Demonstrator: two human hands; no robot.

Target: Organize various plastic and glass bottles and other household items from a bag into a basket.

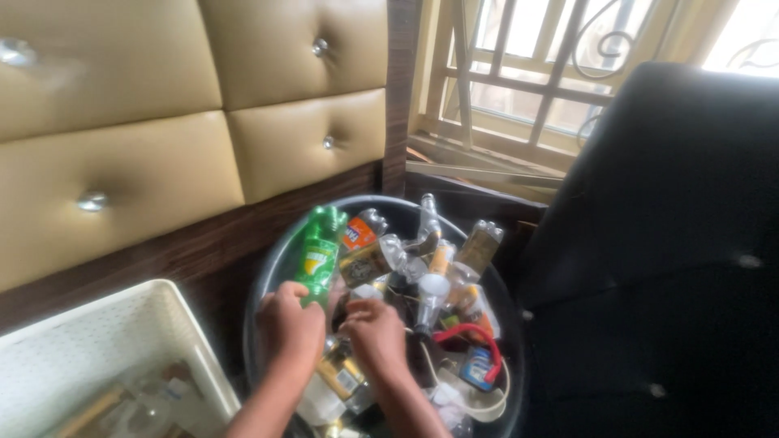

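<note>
Left hand (290,323) curled around one green bottle (318,253) with yellow label, right hand (375,331) fingers bent into the bottle-crammed round dark bin (272,268), grip unclear; white basket (174,324) beside.

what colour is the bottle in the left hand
Green with a yellow label, the bottle in the left hand; head view.

Your left hand (290,324) & right hand (375,332) are bare: no gloves, rings or watch; forearms bare too, no sleeves in view.
</note>
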